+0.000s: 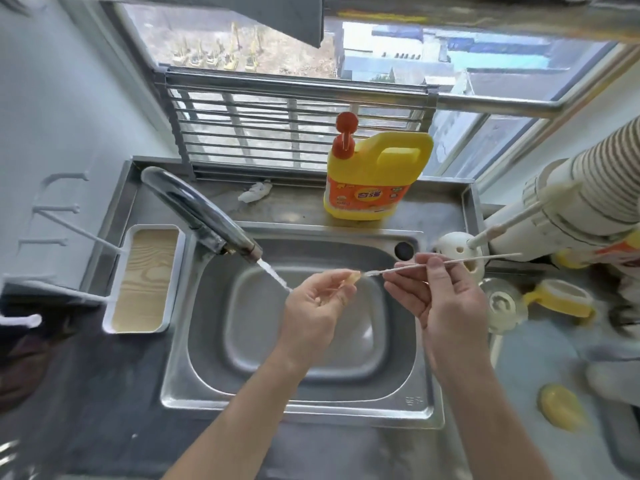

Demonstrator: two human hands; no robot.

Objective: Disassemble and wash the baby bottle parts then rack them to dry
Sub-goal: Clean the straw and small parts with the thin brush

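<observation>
Steel sink (pixel 180 375) | left hand (pixel 311 306) pinches one small clear part (pixel 353 278) | right hand (pixel 446 299) pinches one thin brush (pixel 450 263)

Sink (pixel 420 407): brushed grey steel; faucet (pixel 207 216) chrome w/ dark reflections; water stream (pixel 275 273) white. Detergent jug (pixel 375 178) bright yellow, red pump cap, orange label w/ white+yellow print. Tray (pixel 175 275) white rim, pale wood-grain inside. Small part (pixel 353 278) in left hand (pixel 311 310) translucent amber/yellowish; thin brush (pixel 446 263) in right hand (pixel 446 303) white. Right counter: yellow collar ring (pixel 562 299) w/ cream inner; yellow cap (pixel 562 405); cream perforated ball (pixel 457 251); clear dome (pixel 502 306). Window rack (pixel 277 133) grey metal bars.
</observation>
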